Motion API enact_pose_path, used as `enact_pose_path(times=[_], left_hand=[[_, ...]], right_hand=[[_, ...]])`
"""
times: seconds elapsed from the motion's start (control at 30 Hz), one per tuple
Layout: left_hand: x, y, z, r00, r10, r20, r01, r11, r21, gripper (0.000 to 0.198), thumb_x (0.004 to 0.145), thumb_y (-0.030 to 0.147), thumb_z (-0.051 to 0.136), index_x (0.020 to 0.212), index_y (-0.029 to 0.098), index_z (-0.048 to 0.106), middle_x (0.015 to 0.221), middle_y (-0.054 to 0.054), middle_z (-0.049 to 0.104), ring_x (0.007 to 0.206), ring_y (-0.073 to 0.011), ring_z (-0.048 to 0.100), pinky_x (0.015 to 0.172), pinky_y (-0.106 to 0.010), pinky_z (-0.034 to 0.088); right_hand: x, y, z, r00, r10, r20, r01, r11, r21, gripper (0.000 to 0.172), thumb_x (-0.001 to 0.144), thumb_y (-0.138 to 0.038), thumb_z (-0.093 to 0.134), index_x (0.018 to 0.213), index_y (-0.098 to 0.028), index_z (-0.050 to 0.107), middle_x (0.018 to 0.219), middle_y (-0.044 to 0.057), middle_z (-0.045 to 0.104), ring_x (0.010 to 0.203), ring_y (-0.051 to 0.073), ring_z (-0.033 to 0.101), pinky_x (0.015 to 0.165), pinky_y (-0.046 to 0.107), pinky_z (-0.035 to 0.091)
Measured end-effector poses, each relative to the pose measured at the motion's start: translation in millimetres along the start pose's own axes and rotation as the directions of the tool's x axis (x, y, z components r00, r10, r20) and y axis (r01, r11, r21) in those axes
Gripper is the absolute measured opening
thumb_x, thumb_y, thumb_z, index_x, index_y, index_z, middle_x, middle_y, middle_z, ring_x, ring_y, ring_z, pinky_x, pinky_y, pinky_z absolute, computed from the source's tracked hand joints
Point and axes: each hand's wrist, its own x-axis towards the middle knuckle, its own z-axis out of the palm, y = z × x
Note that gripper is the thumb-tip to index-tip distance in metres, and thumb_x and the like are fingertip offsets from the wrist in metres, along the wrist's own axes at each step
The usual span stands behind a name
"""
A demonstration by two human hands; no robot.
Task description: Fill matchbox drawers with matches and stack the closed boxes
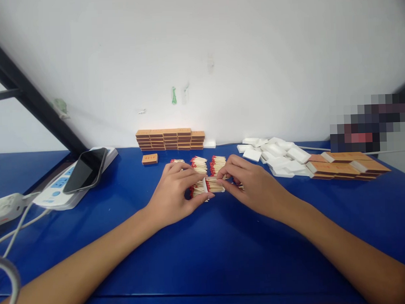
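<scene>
A small white matchbox tray (205, 185), filled with red-tipped matches (215, 185), sits between my two hands just above the blue table. My left hand (177, 188) grips its left end between thumb and fingers. At the tray's right end, my right hand (248, 177) pinches the edge with thumb and fingertips. Behind the tray lie loose piles of matches (199, 164) and more matches (218, 164), their red heads to the left. Further matches are partly hidden by both hands.
Stacked matchboxes (164, 140) stand against the wall, with a single matchbox (150, 159) in front. To the right lie a heap of white trays (279, 156) and brown matchbox sleeves (342, 167). At left, a phone (85, 170) rests on a power strip (59, 194) among cables.
</scene>
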Motion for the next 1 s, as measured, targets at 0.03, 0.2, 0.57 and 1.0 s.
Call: enact_pose_path(times=[0.03, 0.2, 0.57, 1.0], left_hand=[[0.0, 0.0, 0.1, 1.0, -0.006, -0.002, 0.006, 1.0, -0.004, 0.039, 0.091, 0.049, 0.079, 0.12, 0.024, 0.075, 0.104, -0.006, 0.079, 0.111, -0.0289, 0.065, 0.103, -0.049, 0.044], [0.3, 0.7, -0.1, 1.0, -0.011, -0.008, 0.011, 1.0, -0.013, 0.039, 0.091, 0.049, 0.08, 0.118, 0.021, 0.075, 0.103, -0.006, 0.079, 0.11, -0.0283, 0.065, 0.103, -0.048, 0.044], [1.0, 1.4, -0.4, 0.999, -0.036, -0.006, 0.036, 0.999, -0.017, 0.037, 0.091, 0.049, 0.079, 0.117, 0.022, 0.075, 0.101, -0.006, 0.078, 0.107, -0.0286, 0.065, 0.1, -0.049, 0.045], [2.1, 1.4, -1.8, 0.999, -0.036, -0.009, 0.036, 0.999, -0.016, 0.037, 0.092, 0.048, 0.078, 0.119, 0.023, 0.075, 0.099, -0.006, 0.079, 0.104, -0.0281, 0.066, 0.097, -0.048, 0.047]], right_hand=[[0.1, 0.2, -0.1, 1.0, 0.0, -0.007, 0.0, 1.0, 0.001, 0.011, 0.104, -0.024, 0.054, 0.101, -0.021, 0.064, 0.099, 0.006, 0.06, 0.073, 0.016, 0.059, 0.069, 0.033, 0.05], [0.3, 3.0, 1.1, 1.0, -0.002, -0.016, 0.002, 1.0, 0.004, 0.011, 0.105, -0.025, 0.053, 0.101, -0.021, 0.062, 0.1, 0.005, 0.06, 0.073, 0.016, 0.059, 0.068, 0.032, 0.049], [0.3, 0.0, -3.0, 1.0, 0.01, -0.029, -0.01, 1.0, 0.019, 0.01, 0.104, -0.026, 0.055, 0.102, -0.023, 0.064, 0.099, 0.006, 0.061, 0.075, 0.017, 0.059, 0.069, 0.033, 0.049], [2.1, 3.9, -8.7, 0.999, 0.025, -0.024, -0.024, 0.999, 0.022, 0.01, 0.103, -0.023, 0.056, 0.093, -0.022, 0.061, 0.093, 0.003, 0.058, 0.072, 0.016, 0.056, 0.067, 0.032, 0.046]])
